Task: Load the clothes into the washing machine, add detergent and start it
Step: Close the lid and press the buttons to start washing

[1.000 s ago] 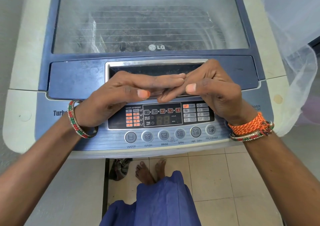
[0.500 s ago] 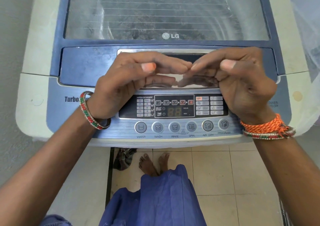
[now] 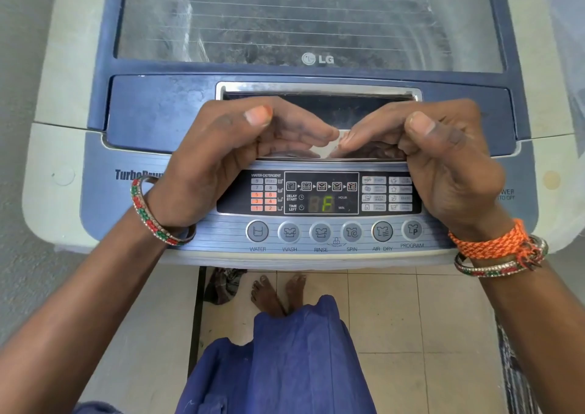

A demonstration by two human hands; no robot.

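Note:
A top-loading washing machine (image 3: 63, 103) fills the view, its blue lid (image 3: 152, 119) closed. Through the cloudy lid window (image 3: 310, 17) a dark mottled mass shows in the drum. My left hand (image 3: 228, 160) and my right hand (image 3: 443, 160) hover cupped over the lid's recessed handle (image 3: 316, 92), fingertips pointing at each other and almost touching, thumbs raised. Neither hand holds anything. Below them the control panel (image 3: 321, 193) is lit: a green "F" on the display and several orange water-level lights. No detergent is in view.
A row of round buttons (image 3: 319, 232) runs along the front edge. On the tiled floor (image 3: 411, 334) lies a dark cloth (image 3: 223, 285) beside bare feet. A grey wall (image 3: 19, 65) stands close on the left, white netting (image 3: 566, 49) on the right.
My hands went from lying flat and overlapped on the handle to curled and drawn slightly apart. The view moved closer. The display now shows a green "F".

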